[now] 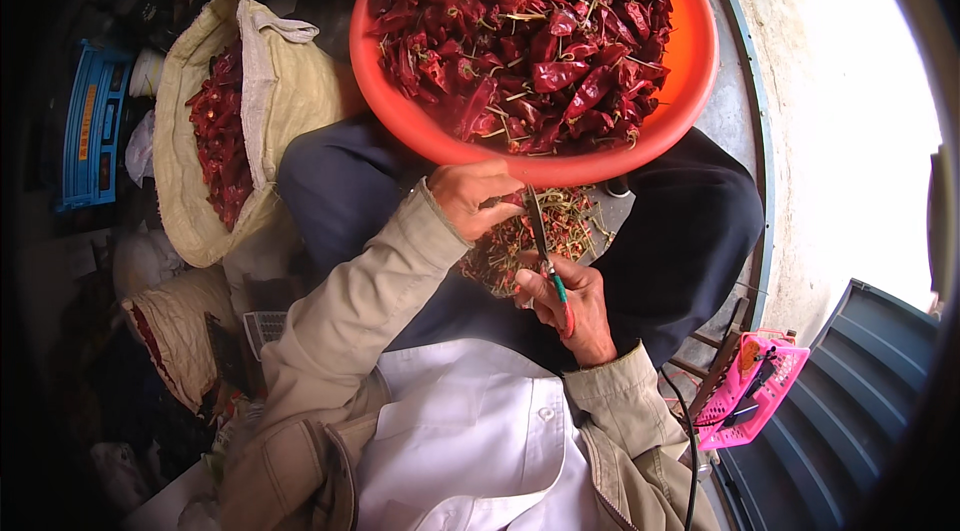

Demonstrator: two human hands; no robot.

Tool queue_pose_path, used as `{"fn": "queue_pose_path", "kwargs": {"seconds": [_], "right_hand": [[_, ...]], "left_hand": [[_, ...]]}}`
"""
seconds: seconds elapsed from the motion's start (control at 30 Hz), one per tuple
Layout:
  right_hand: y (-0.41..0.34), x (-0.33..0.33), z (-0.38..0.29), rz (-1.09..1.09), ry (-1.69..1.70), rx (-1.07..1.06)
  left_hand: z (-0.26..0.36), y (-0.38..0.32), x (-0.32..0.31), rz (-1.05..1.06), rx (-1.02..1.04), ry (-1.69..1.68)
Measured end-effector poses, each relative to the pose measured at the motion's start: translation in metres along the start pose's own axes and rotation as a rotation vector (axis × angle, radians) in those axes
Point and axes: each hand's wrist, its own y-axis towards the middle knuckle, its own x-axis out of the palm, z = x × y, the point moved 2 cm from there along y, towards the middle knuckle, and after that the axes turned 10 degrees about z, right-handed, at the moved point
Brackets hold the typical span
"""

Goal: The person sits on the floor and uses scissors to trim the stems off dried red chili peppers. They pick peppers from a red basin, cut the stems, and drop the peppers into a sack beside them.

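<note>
A wide red plastic basin [532, 172] full of dried red chili peppers [561, 77] stands in front of me, above my knees. Just below its near rim, my left hand [474, 199] pinches a dried red chili pepper [514, 198], mostly hidden by the fingers. My right hand [574, 298] holds scissors [538, 227] with red and green wrapped handles. Their blades point up to the fingertips of my left hand, by the pepper; how far the blades are apart is hard to tell. Beneath both hands lies a pile of cut stems and red bits [566, 219] between my legs.
On the left stands a pale woven sack [300, 88] holding red chilies, with a blue plastic crate [94, 125] beyond it. Another sack [184, 328] lies lower left. At the right are a pink plastic basket [776, 388] and a black cable [691, 441] beside my right sleeve.
</note>
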Motion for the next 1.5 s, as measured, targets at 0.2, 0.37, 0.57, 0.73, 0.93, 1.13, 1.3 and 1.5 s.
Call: {"fn": "queue_pose_path", "kwargs": {"seconds": [0.2,0.37,0.57,0.73,0.93,1.13,1.3,1.5], "right_hand": [[0.006,-0.002,0.005,-0.088,0.140,0.033],[0.011,-0.006,0.014,-0.191,0.275,0.090],[0.012,-0.007,0.020,-0.360,0.444,0.136],[0.011,0.000,0.018,-0.523,0.684,0.147],[0.012,0.008,0.019,-0.474,0.710,0.074],[0.021,0.007,0.014,-0.510,0.868,-0.036],[0.032,-0.010,0.007,-0.324,0.812,-0.035],[0.030,-0.003,0.013,-0.164,0.664,0.039]], "left_hand": [[-0.007,-0.001,-0.002,-0.022,-0.050,-0.087],[-0.012,-0.002,-0.001,-0.057,-0.080,-0.168],[-0.023,-0.003,0.005,-0.031,0.004,-0.282],[-0.016,-0.012,0.015,0.002,-0.374,-0.567],[-0.002,-0.013,0.010,0.015,-0.633,-0.583],[-0.014,-0.022,0.005,0.057,-0.118,-0.239],[-0.040,-0.022,0.010,0.170,-0.565,-0.498],[-0.062,0.024,-0.006,0.281,-0.370,-0.421]]}}
